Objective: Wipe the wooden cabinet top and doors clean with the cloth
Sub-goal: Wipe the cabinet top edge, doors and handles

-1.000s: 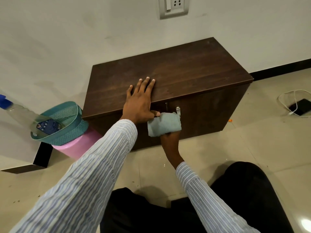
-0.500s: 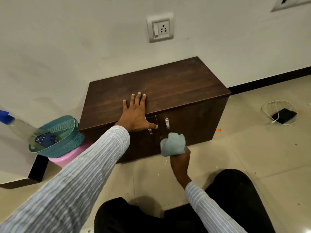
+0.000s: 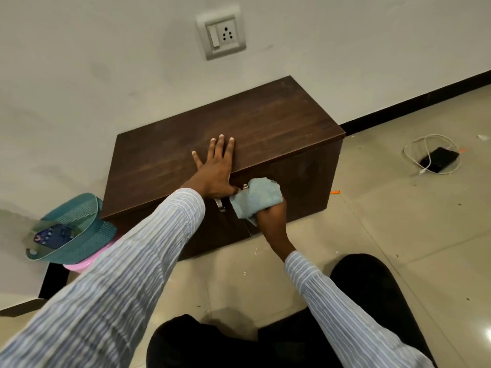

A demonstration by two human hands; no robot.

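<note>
No readable text, label or number anywhere.

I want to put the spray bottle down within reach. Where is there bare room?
The dark wooden cabinet top is bare right of the left hand. Bare floor lies between cabinet and black phone. The front is crowded: right hand, blue cloth.

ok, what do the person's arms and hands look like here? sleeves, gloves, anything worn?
Both arms wear long shirt sleeves in fine blue-and-white vertical stripes, left sleeve and right sleeve, each ending at a buttoned-looking cuff at the wrist. The left hand and right hand are bare: no gloves, and no rings, watch or markings show. Dark trousers below.
</note>
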